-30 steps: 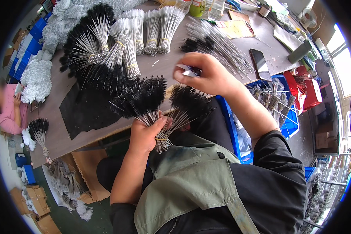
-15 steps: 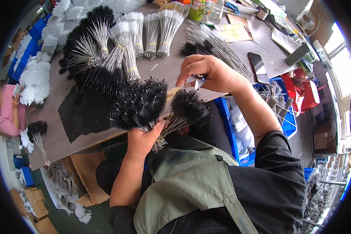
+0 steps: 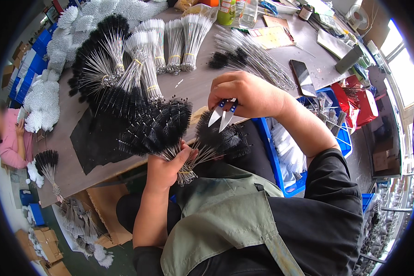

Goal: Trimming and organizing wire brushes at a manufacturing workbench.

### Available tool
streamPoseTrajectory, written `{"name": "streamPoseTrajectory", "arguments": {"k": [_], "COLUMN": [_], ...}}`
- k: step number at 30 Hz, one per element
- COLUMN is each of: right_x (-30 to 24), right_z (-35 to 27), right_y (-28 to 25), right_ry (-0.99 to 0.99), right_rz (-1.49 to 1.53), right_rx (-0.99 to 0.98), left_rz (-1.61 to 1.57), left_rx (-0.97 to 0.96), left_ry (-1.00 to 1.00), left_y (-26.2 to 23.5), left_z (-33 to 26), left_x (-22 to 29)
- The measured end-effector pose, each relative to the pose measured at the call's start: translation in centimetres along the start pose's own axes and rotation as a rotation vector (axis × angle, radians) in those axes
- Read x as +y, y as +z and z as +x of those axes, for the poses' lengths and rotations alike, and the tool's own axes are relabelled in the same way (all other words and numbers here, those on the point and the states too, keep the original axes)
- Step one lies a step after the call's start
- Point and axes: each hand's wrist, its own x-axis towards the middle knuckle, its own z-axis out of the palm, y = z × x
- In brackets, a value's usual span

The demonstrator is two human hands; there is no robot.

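My left hand (image 3: 166,166) is closed round the wire stems of a bundle of black-bristled brushes (image 3: 158,126), held over my lap at the table edge. The bundle spreads into two clumps, and a yellow band ties the stems near their looped ends. My right hand (image 3: 248,96) grips small scissors (image 3: 223,114) with blue handles. Their two blades stand apart and point down, just above the right clump of bristles. Part of the handles is hidden by my fingers.
On the table (image 3: 188,87) lie banded bundles of white-tipped brushes (image 3: 195,41), more black brushes (image 3: 110,50), loose brushes (image 3: 257,55) and a phone (image 3: 302,77). A blue crate (image 3: 273,161) stands right of my lap. A person in a pink top (image 3: 14,142) sits at far left.
My right hand has turned the scissors so the blades point down, close to the bristles. The left hand's bundle has shifted slightly, its two clumps spreading apart.
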Motion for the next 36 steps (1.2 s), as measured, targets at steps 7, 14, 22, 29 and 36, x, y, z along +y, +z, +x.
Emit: {"name": "streamPoseTrajectory", "arguments": {"k": [7, 14, 22, 29, 36], "right_x": [0.1, -0.5, 0.0, -3.8, 0.2], "right_z": [0.0, 0.5, 0.7, 2.0, 1.7], "right_y": [0.1, 1.2, -0.1, 2.6, 6.6], "right_ry": [0.012, -0.025, 0.334, 0.374, 0.449], "right_rz": [0.031, -0.173, -0.220, 0.477, 0.663], "right_rx": [0.007, 0.177, 0.469, 0.360, 0.136], "left_rz": [0.044, 0.103, 0.230, 0.007, -0.067], "left_rx": [0.002, 0.033, 0.068, 0.107, 0.102], "left_ry": [0.029, 0.075, 0.129, 0.051, -0.075], "left_y": [0.2, 0.0, 0.2, 0.3, 0.0], "left_z": [-0.1, -0.1, -0.7, -0.6, -0.7], "left_x": [0.6, 0.9, 0.8, 0.2, -0.1]}}
